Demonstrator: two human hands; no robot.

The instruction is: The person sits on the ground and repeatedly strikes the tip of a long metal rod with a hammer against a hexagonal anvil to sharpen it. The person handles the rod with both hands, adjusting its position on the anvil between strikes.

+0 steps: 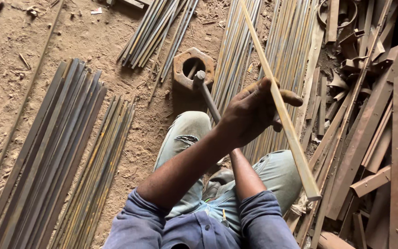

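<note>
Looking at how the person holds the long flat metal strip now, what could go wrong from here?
1. The left hand grips the long pale flat metal strip bare; its edges might cut the fingers.
2. The strip's cut end hangs close above the knee in light blue jeans and could strike it.
3. The right hand is hidden behind the left forearm, near the dark hammer; a blow could catch the fingers.

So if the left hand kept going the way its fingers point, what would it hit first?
Probably the pile of rusty flat metal strips on the right. The left hand, closed around a long pale square bar, points its fingers rightward, though depth is unclear.
</note>
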